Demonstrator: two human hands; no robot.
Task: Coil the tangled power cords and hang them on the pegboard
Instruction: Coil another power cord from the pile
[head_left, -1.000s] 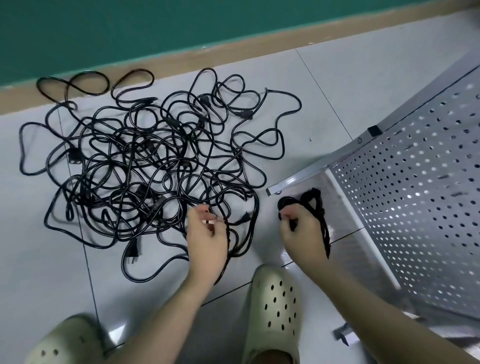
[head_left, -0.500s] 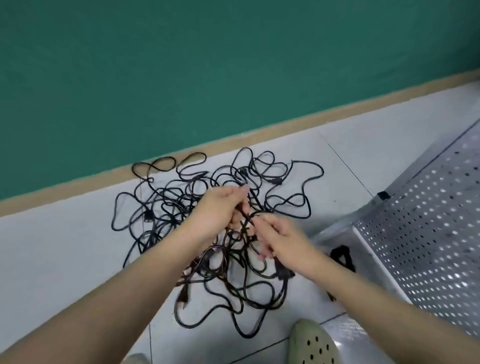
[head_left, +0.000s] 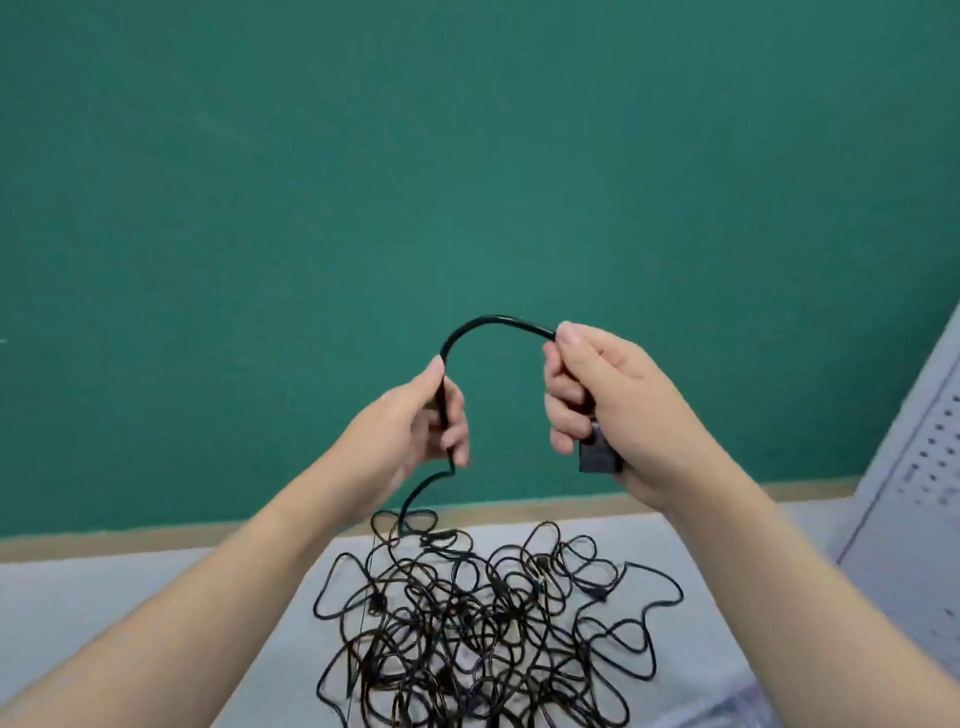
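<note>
The tangle of power cords (head_left: 483, 629) is lying nearest, on the pale floor (head_left: 104, 613) between the two forearms, its loops crossing one another so thickly that no single cord can be followed through it. One cord (head_left: 496, 321) is rising out of the heap's far edge and passing up through the left hand (head_left: 415, 431), whose grip is closing round it with thumb and curled fingers. From there it is arching over to the right hand (head_left: 602, 410), whose grip is wrapping the end just above the black plug (head_left: 597, 456), which is hanging below the fingers.

Holding the plug end fixed in one hand while the other pinches further along is probably meant to feed the cord out in even lengths for coiling. The likely snag is below: the lifted cord is running straight into the knot, so pulling may drag neighbouring loops up with it.

At the right edge the perforated pegboard (head_left: 919, 467) is standing tilted, well apart from the hands. Beyond, a tan skirting strip (head_left: 156, 540) is running under a green wall (head_left: 363, 182).
</note>
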